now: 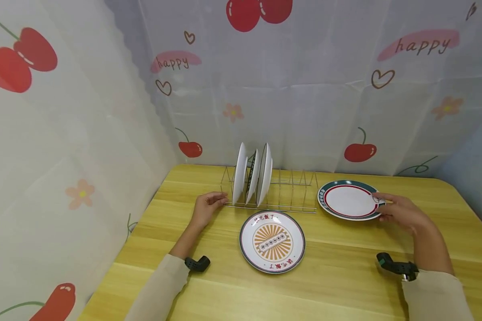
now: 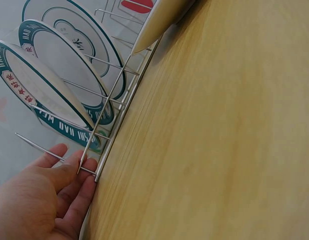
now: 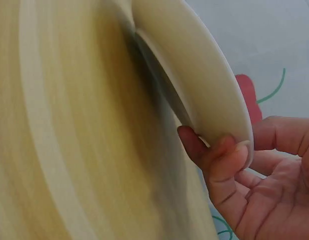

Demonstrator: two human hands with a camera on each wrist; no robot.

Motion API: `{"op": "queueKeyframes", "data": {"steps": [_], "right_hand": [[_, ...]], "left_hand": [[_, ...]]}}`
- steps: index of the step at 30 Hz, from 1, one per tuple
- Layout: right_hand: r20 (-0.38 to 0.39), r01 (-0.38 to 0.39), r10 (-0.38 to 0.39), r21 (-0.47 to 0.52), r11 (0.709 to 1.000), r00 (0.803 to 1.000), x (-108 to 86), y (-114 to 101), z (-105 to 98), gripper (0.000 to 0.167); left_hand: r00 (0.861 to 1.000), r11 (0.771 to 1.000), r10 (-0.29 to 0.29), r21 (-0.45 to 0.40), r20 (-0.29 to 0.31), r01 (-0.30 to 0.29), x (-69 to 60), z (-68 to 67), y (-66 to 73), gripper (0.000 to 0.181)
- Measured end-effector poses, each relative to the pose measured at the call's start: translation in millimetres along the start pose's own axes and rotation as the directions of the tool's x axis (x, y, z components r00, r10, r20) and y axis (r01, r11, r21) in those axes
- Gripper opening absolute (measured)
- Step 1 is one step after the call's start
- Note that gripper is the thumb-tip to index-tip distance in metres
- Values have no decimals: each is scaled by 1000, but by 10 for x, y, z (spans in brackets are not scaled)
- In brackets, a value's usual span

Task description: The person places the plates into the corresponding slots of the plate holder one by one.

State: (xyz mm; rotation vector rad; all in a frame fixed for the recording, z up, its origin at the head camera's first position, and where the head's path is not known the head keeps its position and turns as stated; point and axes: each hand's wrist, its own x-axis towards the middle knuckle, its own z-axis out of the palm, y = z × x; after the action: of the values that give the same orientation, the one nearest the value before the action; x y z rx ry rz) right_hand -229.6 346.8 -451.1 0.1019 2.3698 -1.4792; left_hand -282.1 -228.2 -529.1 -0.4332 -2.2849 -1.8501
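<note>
My left hand [image 1: 205,208] pinches the left end of a wire dish rack [image 1: 291,210], thumb and fingers on its wire in the left wrist view. Three plates [image 1: 238,176] stand on edge in the rack's left half. My right hand [image 1: 403,213] grips the right rim of a white plate [image 1: 347,200] with a green border and red ring. The right wrist view shows that plate's pale underside [image 3: 194,65], with the thumb on one face and fingers curled beneath. Another plate [image 1: 272,242], with an orange ray pattern, lies face up before the rack.
Everything rests on a wooden table [image 1: 329,281]. Cloth printed with cherries [image 1: 360,152] hangs behind it and along the left side. Wrist-worn cameras [image 1: 197,264] sit at both sleeves.
</note>
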Motion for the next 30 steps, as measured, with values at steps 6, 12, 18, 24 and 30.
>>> {"op": "queueKeyframes", "data": {"steps": [6,12,18,24,30], "right_hand": [[17,81,-85,162,983,996,-11,-98,-12,64],[-51,215,-209,280,936,977,-91,-237,16,67],[-132,313,-284,395,864,950,-192,-380,33,73],[-218,384,-317,481,788,923,-287,-523,83,72],[-288,459,-357,539,707,888,-364,-646,116,68]], "left_hand": [[1000,1000,-5,3,-3,5,2,-6,23,18],[1000,1000,-7,-4,-6,7,-1,-3,28,19],[1000,1000,-5,-22,5,5,-8,1,10,19],[1000,1000,-4,-29,11,4,-18,-7,-11,19],[1000,1000,15,-17,5,-15,-7,-10,-10,19]]}}
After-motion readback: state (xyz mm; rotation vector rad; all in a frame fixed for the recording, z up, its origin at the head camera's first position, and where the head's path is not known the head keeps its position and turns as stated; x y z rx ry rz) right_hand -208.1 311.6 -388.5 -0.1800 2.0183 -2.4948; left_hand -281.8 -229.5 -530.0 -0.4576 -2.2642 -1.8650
